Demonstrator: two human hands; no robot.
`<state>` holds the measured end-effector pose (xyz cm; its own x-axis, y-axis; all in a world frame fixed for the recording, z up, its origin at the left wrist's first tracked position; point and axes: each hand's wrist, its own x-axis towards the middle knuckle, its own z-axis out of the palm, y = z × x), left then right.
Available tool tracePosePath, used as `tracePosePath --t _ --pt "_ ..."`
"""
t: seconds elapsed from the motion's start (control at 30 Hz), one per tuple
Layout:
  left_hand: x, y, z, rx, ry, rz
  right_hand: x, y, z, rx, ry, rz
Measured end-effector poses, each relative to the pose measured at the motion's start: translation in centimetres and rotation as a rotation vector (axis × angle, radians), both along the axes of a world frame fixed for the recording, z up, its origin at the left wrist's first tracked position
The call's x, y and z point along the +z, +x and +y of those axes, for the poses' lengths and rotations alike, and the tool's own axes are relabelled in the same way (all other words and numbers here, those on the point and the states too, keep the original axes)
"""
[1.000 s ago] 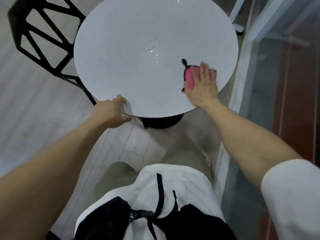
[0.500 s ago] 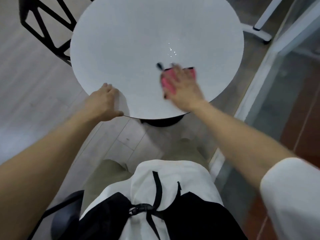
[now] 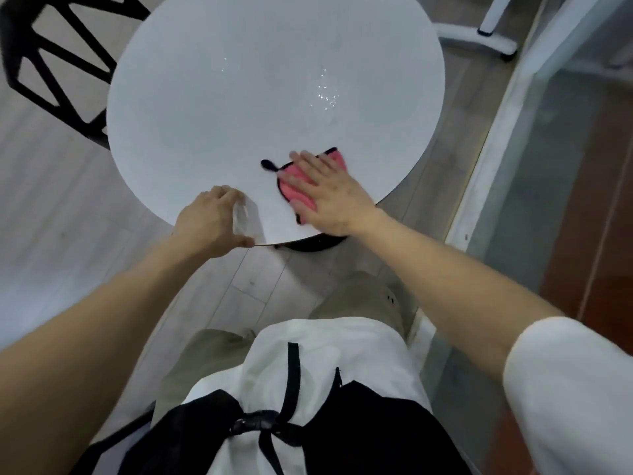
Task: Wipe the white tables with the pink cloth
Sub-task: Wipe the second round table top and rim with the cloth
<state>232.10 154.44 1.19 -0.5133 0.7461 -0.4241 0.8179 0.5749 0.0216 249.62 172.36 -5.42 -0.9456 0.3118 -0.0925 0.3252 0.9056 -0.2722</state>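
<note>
Left hand (image 3: 209,222) curled round table (image 3: 274,80) rim, right hand (image 3: 334,197) flat, fingers straight, arms outstretched

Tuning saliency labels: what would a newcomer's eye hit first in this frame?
The pink cloth, the only bright colour, lies near the close right edge of the round white table, pressed flat under the right hand. The left hand grips the table's near rim beside it. Farther in, water droplets glint on the tabletop, and a black chair stands at the upper left.
</note>
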Motion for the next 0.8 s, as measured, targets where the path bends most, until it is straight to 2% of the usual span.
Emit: tracePosePath --t 0.13,0.2,0.27,0.37,0.43,0.47,0.53,0.63,0.7,0.77,0.8 --pt "-0.1 0.2 0.1 0.0 -0.019 0.0 0.4 3.3 13.0 -0.562 0.08 -0.054" --pt "-0.1 0.3 0.2 0.004 -0.025 0.01 0.3 1.1 12.9 -0.692 0.07 -0.042" --pt "0.0 0.3 0.4 0.002 -0.042 0.016 0.4 -2.3 7.4 -0.593 0.09 -0.017" --pt "0.2 0.6 0.3 0.023 -0.025 0.008 0.0 -4.6 -2.9 -0.051 0.089 0.028" --pt "0.1 0.7 0.3 0.035 0.004 0.002 0.2 -3.4 -3.7 0.182 0.048 0.008" --pt "-0.1 0.8 0.3 0.05 0.017 0.001 0.0 -2.6 -1.8 0.218 0.03 0.021" --pt "-0.4 0.8 0.5 0.074 0.026 0.0 -0.2 -1.0 4.6 0.08 0.041 0.037" --pt "-0.6 0.8 0.4 0.124 0.058 -0.016 0.1 0.9 15.3 -0.386 0.105 -0.025" --pt "-0.6 0.8 0.4 0.153 0.074 -0.008 0.4 -1.0 17.2 -0.63 0.099 -0.054" --pt "-0.8 0.9 0.6 0.181 0.084 0.0 0.7 -5.1 12.5 -0.639 0.065 -0.029" --pt "-0.8 0.9 0.6 0.189 0.086 0.005 0.7 -6.9 8.8 -0.511 0.067 0.0"
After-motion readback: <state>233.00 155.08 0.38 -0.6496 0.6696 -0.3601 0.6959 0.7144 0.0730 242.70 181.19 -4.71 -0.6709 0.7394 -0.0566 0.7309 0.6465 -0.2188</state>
